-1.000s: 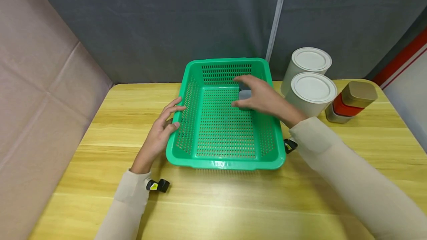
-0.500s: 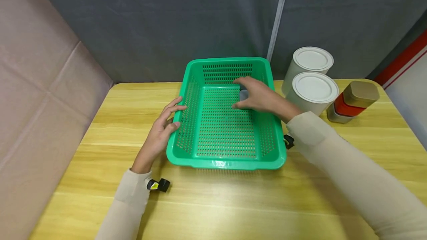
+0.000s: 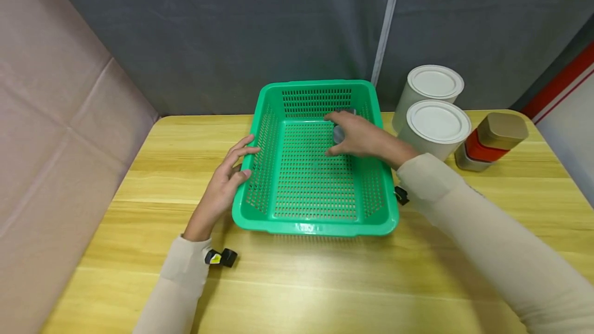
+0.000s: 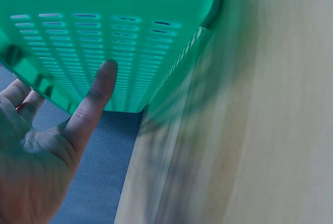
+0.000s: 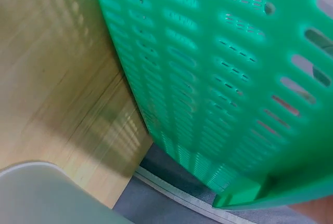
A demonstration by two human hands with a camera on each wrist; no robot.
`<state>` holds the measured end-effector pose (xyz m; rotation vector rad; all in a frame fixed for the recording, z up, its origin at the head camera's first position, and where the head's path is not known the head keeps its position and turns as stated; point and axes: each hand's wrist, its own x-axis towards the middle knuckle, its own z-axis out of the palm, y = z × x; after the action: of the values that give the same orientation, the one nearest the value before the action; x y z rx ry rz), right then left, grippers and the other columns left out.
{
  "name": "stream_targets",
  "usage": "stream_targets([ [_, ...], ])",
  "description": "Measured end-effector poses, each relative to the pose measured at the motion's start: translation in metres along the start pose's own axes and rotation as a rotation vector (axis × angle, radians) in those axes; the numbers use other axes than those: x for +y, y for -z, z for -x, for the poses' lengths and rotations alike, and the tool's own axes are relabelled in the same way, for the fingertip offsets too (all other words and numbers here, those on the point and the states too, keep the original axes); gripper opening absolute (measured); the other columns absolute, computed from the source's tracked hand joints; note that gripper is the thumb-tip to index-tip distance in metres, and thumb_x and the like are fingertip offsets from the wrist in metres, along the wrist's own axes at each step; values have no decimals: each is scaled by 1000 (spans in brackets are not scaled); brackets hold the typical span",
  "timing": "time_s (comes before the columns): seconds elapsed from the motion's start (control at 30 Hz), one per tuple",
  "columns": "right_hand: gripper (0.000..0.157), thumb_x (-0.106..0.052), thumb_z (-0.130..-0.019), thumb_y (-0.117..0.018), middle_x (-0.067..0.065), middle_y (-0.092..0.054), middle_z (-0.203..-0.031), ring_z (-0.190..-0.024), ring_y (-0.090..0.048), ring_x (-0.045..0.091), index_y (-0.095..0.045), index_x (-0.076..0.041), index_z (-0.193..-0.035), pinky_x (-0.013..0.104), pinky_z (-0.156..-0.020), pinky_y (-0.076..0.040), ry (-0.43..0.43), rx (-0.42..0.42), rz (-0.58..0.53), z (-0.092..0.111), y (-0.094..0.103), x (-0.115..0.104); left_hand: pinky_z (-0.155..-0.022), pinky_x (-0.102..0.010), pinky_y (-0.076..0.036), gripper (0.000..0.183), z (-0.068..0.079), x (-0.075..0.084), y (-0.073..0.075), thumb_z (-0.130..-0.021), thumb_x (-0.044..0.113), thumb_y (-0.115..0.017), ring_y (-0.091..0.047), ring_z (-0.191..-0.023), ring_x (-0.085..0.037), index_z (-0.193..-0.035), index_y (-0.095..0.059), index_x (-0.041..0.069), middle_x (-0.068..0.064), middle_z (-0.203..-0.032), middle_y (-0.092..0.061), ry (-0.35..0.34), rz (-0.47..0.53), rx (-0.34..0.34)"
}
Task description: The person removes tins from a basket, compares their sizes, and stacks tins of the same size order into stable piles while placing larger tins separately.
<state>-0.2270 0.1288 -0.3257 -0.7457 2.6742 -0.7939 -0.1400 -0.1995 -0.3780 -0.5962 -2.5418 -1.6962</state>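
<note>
A green perforated plastic basket (image 3: 315,227) stands on the wooden table. My left hand (image 3: 220,189) holds its left rim, fingers laid over the edge; in the left wrist view the thumb (image 4: 93,102) lies against the outer wall. Inside, near the right wall, my right hand (image 3: 359,135) is spread above a small grey item with a rounded end (image 3: 339,134). Thumb and index finger stand apart on either side of it. The palm hides most of this item, so its kind cannot be told. A dark part (image 3: 349,111) shows behind the knuckles.
Two white lidded cans (image 3: 436,120) stand just right of the basket. Beside them is a container (image 3: 487,143) in gold, red and silver. A grey curtain (image 3: 232,40) hangs behind the table, and a pale padded wall (image 3: 69,133) rises at the left.
My right thumb has drawn slightly away from the grey item. The item now shows a rounded end, with a dark part newly visible behind the hand. My left hand stays put.
</note>
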Motion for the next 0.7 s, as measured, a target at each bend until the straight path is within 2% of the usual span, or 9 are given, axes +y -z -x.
stream_targets([
  [0.1, 87, -21, -88, -84, 29, -43, -158, -147, -43, 45, -37, 4, -157, 59, -120, -37, -1, -21, 17, -1, 0, 0, -121, -73, -24, 50, 0, 0, 0, -99, 0, -45, -17, -162, -23, -148, -53, 5, 1, -172, -28, -4, 3, 0],
  [0.43, 91, -21, -88, -84, 29, -38, -163, -150, -40, 45, -33, 3, -159, 59, -120, -38, -10, -77, 46, 0, -2, -1, -120, -71, -28, 50, -1, 1, 0, -99, 1, -45, -18, -162, -23, -148, -53, 6, 2, -173, -28, -3, -1, 1],
  [0.7, 89, -18, -87, -85, 25, -41, -163, -151, -40, 43, -37, 2, -159, 57, -120, -39, 21, -54, 52, 3, -3, -2, -121, -72, -26, 50, -1, 1, 0, -100, 1, -45, -18, -162, -22, -148, -53, 7, 3, -173, -28, 2, -1, -1],
])
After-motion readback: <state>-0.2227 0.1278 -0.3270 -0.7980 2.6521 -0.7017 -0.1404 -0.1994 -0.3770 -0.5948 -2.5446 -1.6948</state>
